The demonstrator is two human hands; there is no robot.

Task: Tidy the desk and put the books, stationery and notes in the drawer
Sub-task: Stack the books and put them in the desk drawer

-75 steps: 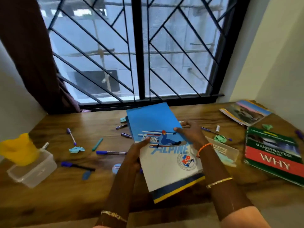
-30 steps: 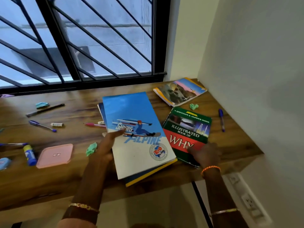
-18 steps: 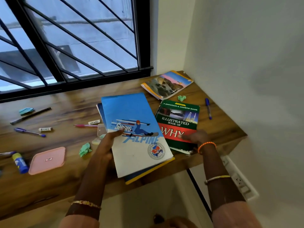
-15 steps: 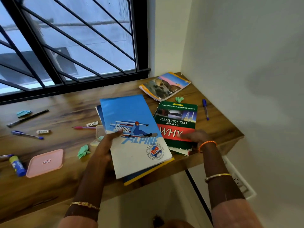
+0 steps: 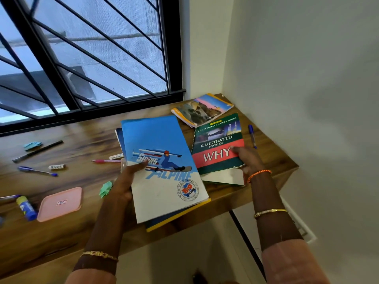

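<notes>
My left hand grips the left edge of a blue and white notebook printed "Skiing Alpine", which lies on top of another blue notebook, both overhanging the desk's front edge. My right hand holds the green and red "Illustrated Book of Why" at its lower right corner, thumb on the cover; its near edge is lifted off the wooden desk and tilted. A third book with a landscape cover lies in the far right corner.
Loose pens, a black pen, a pink pen, a blue pen by the wall, crumpled green notes, a pink lid and a glue stick lie scattered. Wall close on the right, barred window behind.
The view swung right to the desk's corner. My right hand left the Alpine notebook, reached the "Why" book and has lifted its near edge. My left hand kept the notebook.
</notes>
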